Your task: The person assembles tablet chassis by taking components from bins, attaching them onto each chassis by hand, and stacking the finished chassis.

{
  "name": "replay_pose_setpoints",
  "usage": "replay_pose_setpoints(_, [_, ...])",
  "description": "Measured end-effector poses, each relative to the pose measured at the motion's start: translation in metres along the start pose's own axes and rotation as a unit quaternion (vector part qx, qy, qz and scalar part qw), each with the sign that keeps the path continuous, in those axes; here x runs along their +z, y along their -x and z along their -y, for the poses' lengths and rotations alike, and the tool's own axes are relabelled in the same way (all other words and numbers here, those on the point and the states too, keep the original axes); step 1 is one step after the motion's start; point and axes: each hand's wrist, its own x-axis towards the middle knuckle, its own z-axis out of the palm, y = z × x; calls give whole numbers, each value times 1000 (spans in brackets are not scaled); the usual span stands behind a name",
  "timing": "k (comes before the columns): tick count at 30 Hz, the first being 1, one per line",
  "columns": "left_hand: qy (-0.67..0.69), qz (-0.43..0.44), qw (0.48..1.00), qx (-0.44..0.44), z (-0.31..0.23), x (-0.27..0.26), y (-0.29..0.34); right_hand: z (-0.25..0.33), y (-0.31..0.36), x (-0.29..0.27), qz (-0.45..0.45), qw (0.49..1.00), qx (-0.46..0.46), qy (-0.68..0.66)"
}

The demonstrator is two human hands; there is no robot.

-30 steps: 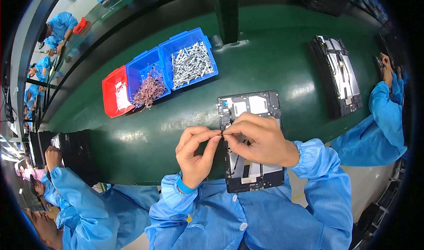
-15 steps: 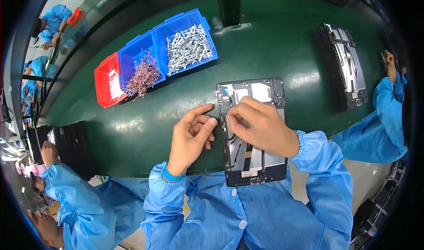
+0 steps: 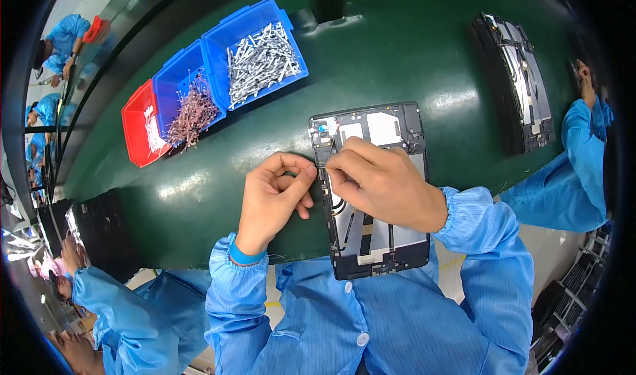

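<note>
An opened tablet (image 3: 397, 239), its inner parts and dark cables exposed, lies at the table's near edge in front of me. Over its upper left part, my right hand (image 3: 384, 179) is closed in a pinch, with the fingertips near the left rim. Just outside that rim, my left hand (image 3: 275, 193) has thumb and forefinger pressed together, the other fingers curled. Whatever sits between the fingertips of either hand is too small to make out. A blue band (image 3: 245, 252) circles my left wrist.
A red bin (image 3: 138, 136) with white pieces adjoins a blue bin of thin pinkish wires (image 3: 193, 113) and another of silvery strips (image 3: 264, 63). A stack of opened tablets (image 3: 520, 87) stands right on the green table (image 3: 404, 50). Co-workers' arms (image 3: 586, 156) reach in at both sides.
My left thumb and forefinger, apart before, have closed together by the tablet's left rim. The right hand's pinch has shifted slightly left toward them. The whole view has shifted a little.
</note>
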Motion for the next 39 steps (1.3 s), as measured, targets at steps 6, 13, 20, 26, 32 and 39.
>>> replay_pose_setpoints(6, [-19, -5, 1000, -5, 1, 1, -1, -1, 0, 0, 1, 1000, 0, 12])
replay_pose_setpoints(13, [-23, -20, 999, 28, 3, 6, 1, -3, 1, 0, -3, 1000, -2, 2])
replay_pose_setpoints(20, [-27, -28, 998, 42, 2, 9, 3, -4, 2, 0, 1, 1000, 5, -3])
replay_pose_setpoints(26, [-39, -10, 998, 45, 2, 4, 0, -6, 3, 1, 0, 1000, 2, -5])
replay_pose_setpoints(32, [-78, -33, 995, 52, -6, 10, 0, -5, 2, 1, 1, 1000, 0, 0])
replay_pose_setpoints(39, [-119, -84, 988, 55, -4, 22, -2, -7, 3, 2, -5, 1000, -6, 1])
